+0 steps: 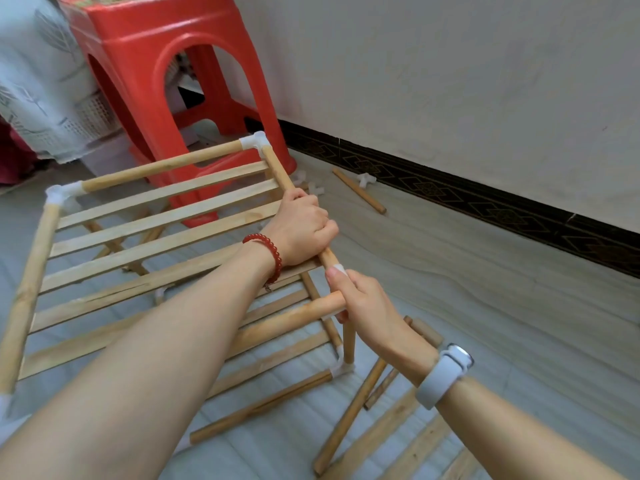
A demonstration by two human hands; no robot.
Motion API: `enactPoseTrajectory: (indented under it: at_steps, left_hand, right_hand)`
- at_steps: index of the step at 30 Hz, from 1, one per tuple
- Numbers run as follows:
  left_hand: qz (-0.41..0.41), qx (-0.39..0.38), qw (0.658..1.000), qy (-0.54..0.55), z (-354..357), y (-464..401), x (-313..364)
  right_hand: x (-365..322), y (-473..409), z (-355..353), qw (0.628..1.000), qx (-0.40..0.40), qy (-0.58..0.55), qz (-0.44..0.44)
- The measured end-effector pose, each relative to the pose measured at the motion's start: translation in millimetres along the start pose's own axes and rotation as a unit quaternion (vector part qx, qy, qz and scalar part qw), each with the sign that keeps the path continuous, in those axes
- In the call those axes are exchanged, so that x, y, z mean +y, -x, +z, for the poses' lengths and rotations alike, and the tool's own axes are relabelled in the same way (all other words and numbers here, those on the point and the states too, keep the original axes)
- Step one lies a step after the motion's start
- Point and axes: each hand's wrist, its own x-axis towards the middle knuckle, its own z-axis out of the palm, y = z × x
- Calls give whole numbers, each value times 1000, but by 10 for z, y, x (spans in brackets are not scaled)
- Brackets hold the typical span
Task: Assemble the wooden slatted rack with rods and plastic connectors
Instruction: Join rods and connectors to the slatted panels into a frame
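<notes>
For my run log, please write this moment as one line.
left hand: grips side rod | right hand: grips corner connector | rack: incomplete

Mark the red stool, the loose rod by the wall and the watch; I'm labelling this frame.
stool (145, 39): head view, its side wall.
loose rod (360, 191): head view, mid-shaft.
watch (460, 355): head view, its face.

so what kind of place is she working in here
Probably a room at home, on the floor: pale floor tiles, a painted wall with a dark patterned skirting, and a red plastic stool.
</notes>
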Motion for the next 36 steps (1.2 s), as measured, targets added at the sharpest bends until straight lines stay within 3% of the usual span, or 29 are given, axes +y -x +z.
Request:
enactPoseTrajectory:
  at_steps: [3,6,11,16,19,21,22,23,26,27,31,36]
  left_hand:
    - [-10,-12,1000,-6,12,-31,-41]
    - [-79,-18,997,-7,-39,-44,-276]
    - [-100,-19,995,-5,65,-92,-241]
    - [-102,-38,992,65,-49,-47,-258]
    - [-88,77,983,143,-150,122,-135]
    - [-85,195,969,129,-225,334,-5]
    - [-92,210,965,129,-276,451,67]
    - [-114,173,968,144,-320,568,134]
    - [-203,-87,952,212,-369,842,307]
    - [-195,-126,946,224,-360,907,328]
    - [-113,-124,968,186,-351,1054,334]
    - [-94,-126,964,215,-369,1157,384]
  right_hand:
    - [6,103,-50,999,-21,26,-20]
    - [145,371,-191,996,-44,57,-53]
    - [90,42,-270,999,-19,-27,22]
    - [4,-88,-207,999,-36,7,26]
    - [-51,-107,-218,998,-28,56,26]
    - [-69,-99,-236,997,-16,65,32]
    - [-89,-104,-243,997,-10,73,35]
    - [-123,-109,-243,995,-5,88,43]
    - [-249,-144,-205,992,-5,104,76]
    - [-283,-154,-190,991,-9,108,80]
    - [-312,-159,-175,989,8,93,119]
    - [-328,-205,-69,979,47,80,181]
